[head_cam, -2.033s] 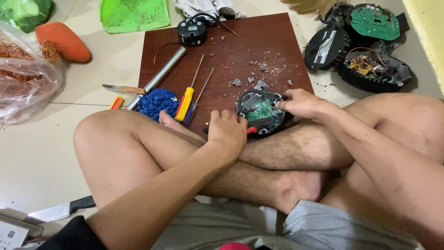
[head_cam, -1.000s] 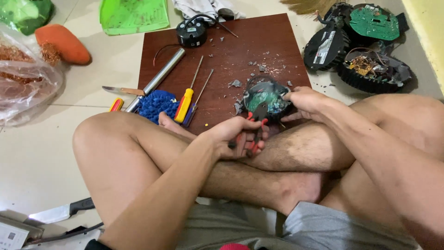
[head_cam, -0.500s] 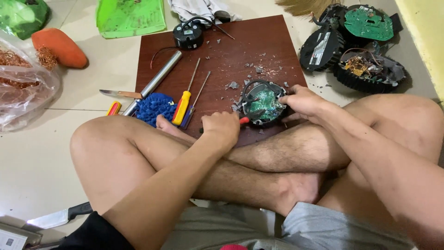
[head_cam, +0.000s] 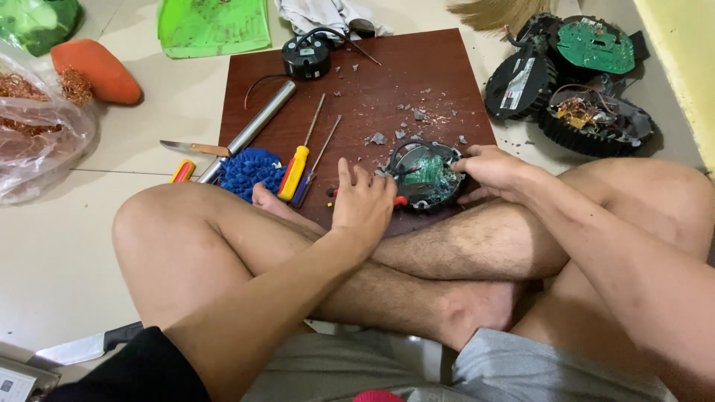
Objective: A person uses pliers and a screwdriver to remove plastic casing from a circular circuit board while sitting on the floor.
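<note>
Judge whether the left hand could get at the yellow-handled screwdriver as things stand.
Probably yes. The left hand lies on the board just right of the yellow-handled screwdriver, with nothing between them. It seems to grip a red-handled tool, though, so it may have to drop that first.

Home floor repair spot: tiles point(head_cam: 59, 253), wooden board point(head_cam: 417, 67) w/ screwdrivers point(head_cam: 298, 167) (makeshift).
</note>
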